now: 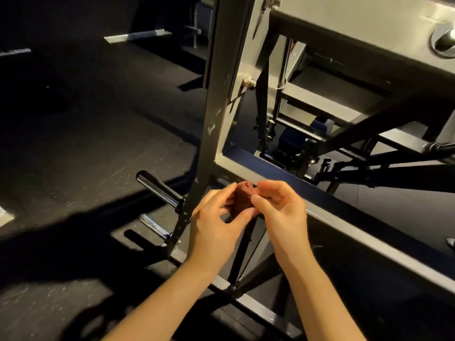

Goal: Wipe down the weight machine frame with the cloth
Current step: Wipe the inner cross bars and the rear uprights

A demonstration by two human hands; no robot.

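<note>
Dim light falls on a dark, speckled rubber floor [86, 124]. On it stands the weight machine frame [218, 107], square grey steel tubing with chipped paint. A black peg [157, 187] juts from its upright. Both forearms reach forward. The left hand [214, 227] and right hand [283, 212] pinch a small, bunched reddish-brown cloth [243, 195] between curled fingertips, just in front of the frame's horizontal beam.

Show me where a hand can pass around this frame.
Open floor left of the upright post, above the black peg. Crowded: inside the frame, right of the post, where rods and linkages cross above the beam. The left hand and right hand hold the cloth before the beam.
</note>
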